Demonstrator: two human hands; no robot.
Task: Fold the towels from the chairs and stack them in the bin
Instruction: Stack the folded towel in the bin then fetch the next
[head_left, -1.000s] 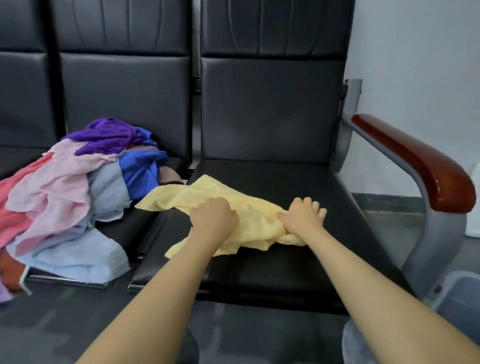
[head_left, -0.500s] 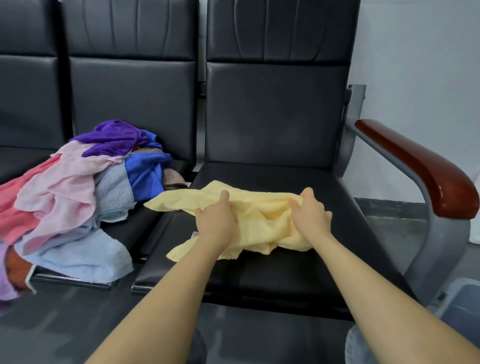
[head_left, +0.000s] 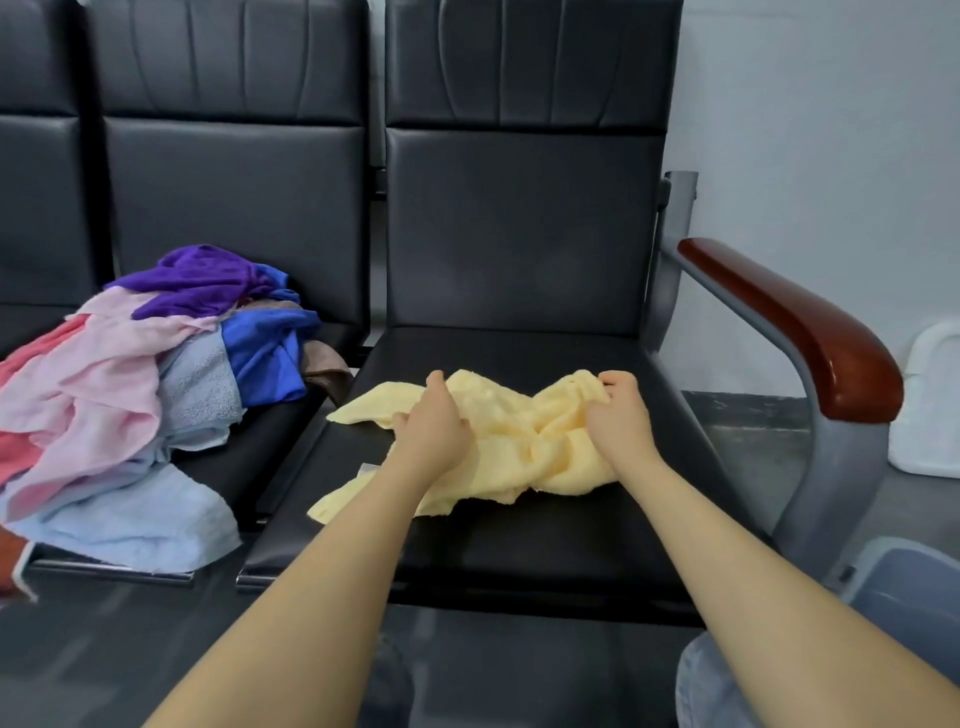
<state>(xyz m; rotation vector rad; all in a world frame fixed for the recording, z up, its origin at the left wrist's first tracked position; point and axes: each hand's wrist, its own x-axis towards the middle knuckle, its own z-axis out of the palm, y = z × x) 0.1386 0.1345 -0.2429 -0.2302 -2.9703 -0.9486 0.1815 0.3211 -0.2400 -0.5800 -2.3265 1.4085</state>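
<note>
Head | left hand (head_left: 434, 428), right hand (head_left: 618, 415): fingers grasping yellow towel (head_left: 519, 447) | bin (head_left: 904, 587): contents hidden

Both bare arms reach forward, left hand (head_left: 434, 423) and right hand (head_left: 618, 415) gripping with curled fingers.

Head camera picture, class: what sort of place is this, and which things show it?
Probably a waiting area: a row of joined black padded seats, a wooden armrest on a metal frame, a plain wall.
</note>
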